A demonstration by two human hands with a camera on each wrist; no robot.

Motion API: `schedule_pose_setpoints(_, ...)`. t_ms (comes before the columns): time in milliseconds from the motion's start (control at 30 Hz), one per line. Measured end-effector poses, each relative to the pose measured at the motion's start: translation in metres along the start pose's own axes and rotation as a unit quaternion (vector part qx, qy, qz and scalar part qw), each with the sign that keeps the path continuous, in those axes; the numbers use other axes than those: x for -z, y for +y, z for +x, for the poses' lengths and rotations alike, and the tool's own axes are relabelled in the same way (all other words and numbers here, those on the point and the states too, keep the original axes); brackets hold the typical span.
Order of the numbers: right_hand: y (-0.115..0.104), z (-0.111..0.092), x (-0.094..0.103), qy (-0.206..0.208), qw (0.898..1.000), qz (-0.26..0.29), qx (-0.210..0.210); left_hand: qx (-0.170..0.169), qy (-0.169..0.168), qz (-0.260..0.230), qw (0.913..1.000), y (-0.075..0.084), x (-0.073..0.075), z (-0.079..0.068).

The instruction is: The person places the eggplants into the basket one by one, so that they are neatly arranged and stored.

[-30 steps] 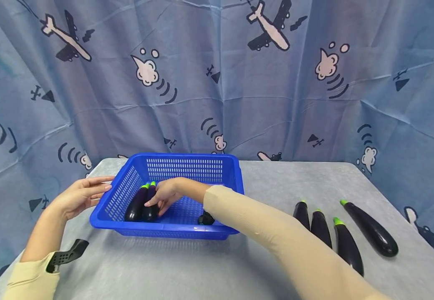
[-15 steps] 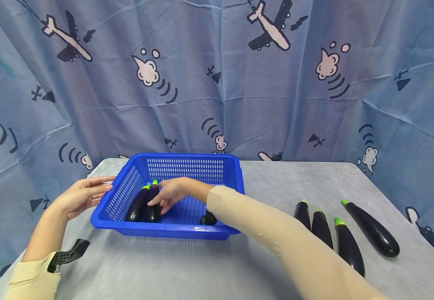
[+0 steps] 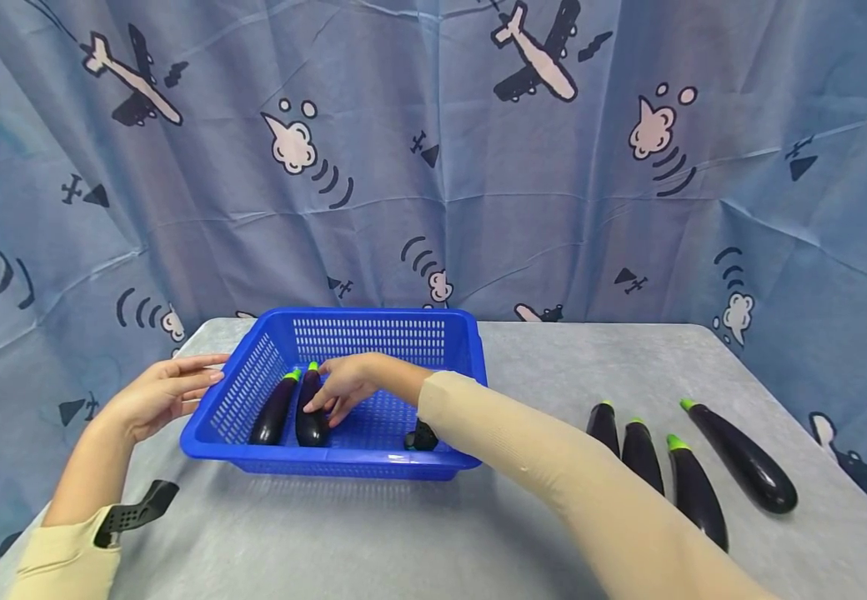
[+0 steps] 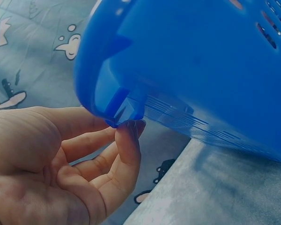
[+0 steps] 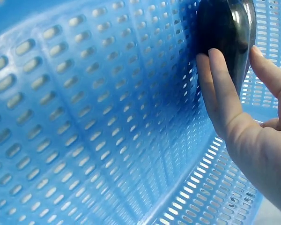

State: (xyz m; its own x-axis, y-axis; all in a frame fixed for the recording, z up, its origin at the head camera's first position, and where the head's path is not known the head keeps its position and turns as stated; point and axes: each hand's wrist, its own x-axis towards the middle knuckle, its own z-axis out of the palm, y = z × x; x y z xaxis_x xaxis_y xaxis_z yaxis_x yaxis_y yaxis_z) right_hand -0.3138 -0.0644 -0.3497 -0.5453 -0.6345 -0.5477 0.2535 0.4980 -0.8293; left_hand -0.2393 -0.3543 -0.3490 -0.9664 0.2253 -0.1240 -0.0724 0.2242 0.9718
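Observation:
In the head view, a blue plastic basket (image 3: 373, 457) stands on the table. My right hand (image 3: 353, 385) is inside it and holds an eggplant (image 3: 312, 429) with a green stem end, thumb on one side and fingers on the other. The right wrist view shows that grip around the dark eggplant (image 5: 223, 28). Left of it, apart, another eggplant (image 3: 272, 412) lies along the basket's left wall. My left hand (image 3: 159, 392) touches the basket's left rim from outside with loosely bent fingers. In the left wrist view its fingertips (image 4: 131, 136) meet the underside of the rim (image 4: 91, 89).
Several eggplants (image 3: 692, 492) lie on the grey table (image 3: 553, 358) to the right, partly covered by the right sleeve (image 3: 538, 458). A small dark object (image 3: 422, 436) shows at the basket's right front, half hidden by the sleeve. A blue patterned curtain (image 3: 373, 233) hangs behind.
The right hand has shifted the held eggplant slightly to the right, so a gap now separates it from the eggplant at the left wall. The left hand stays at the rim.

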Motion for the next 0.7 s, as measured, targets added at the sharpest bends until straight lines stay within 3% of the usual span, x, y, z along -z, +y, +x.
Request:
schedule_pose_setpoints(333,0.0014,-0.0006,-0.0025,-0.002,1.000,0.028,-0.012,0.001,0.000,0.000,1.0000,-0.0003,-0.0003,0.0005)
schedule_pose_setpoints(700,0.0032,0.0042,-0.0097,-0.016,0.999,0.040,0.003,0.001,0.003,-0.009,1.0000,-0.0015,0.0002,0.0005)
